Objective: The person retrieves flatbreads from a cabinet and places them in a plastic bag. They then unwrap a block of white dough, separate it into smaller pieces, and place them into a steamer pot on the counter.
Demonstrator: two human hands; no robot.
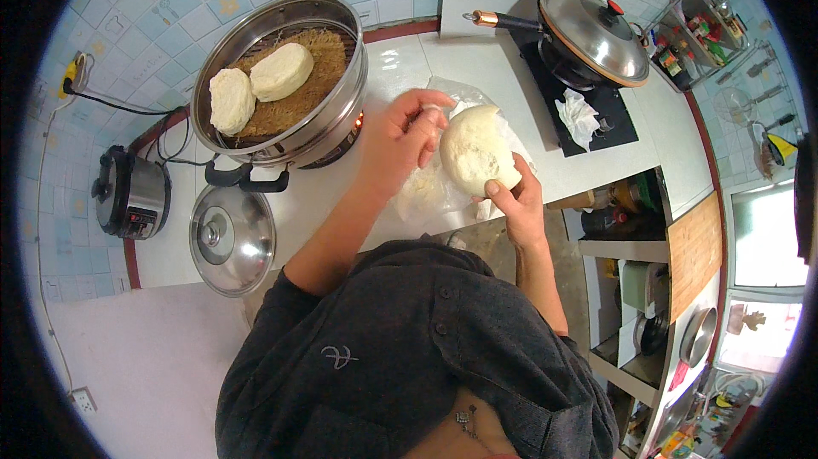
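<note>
A large pale steamed bun (476, 146) with torn edges and a rough patch is held over the counter. My right hand (525, 203) grips its lower right side, thumb on top. My left hand (409, 139) is beside the bun's left edge with bent fingers; whether a small piece is pinched there I cannot tell. Under both hands lies a clear plastic bag (428, 194), partly covered by the bun. At the upper left, two pale bread pieces, one (281, 72) overlapping the other (231, 101), rest on a brown woven mat (300, 98) inside an uncovered metal steamer (281, 155).
The steamer's lid (233, 241) lies at the counter's (396, 62) front edge, near an electric pressure cooker (137, 194). A lidded wok (594, 34) sits on a black cooktop (613, 120) with crumpled tissue (577, 119). Shelves (626, 248) stand to the right.
</note>
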